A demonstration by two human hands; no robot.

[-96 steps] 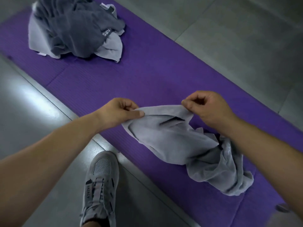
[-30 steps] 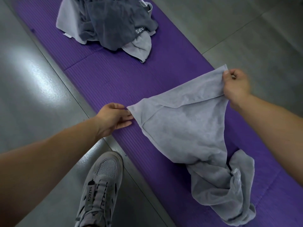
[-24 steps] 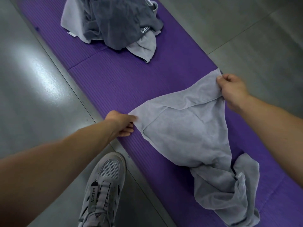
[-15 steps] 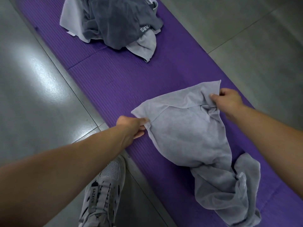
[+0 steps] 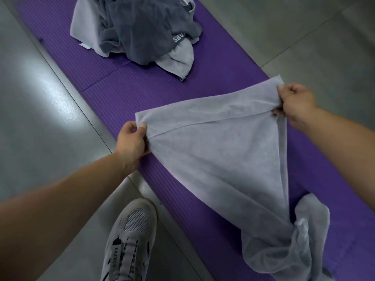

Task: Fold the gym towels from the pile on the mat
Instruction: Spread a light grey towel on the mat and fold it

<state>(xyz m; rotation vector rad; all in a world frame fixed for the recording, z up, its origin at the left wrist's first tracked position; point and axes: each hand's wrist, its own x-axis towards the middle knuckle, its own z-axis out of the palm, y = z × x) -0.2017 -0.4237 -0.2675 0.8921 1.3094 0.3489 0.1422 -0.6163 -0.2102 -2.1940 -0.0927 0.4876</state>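
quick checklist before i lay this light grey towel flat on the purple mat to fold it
Left hand pinches one top corner of the light grey towel: ok.
Right hand grips near the opposite corner: ok.
Top edge stretched between the hands: ok.
Towel's lower end untangled: not ok, bunched on the purple ribbed mat.
Pile of dark and light grey towels lies apart from it: ok.
Grey mesh shoe off the mat: ok.
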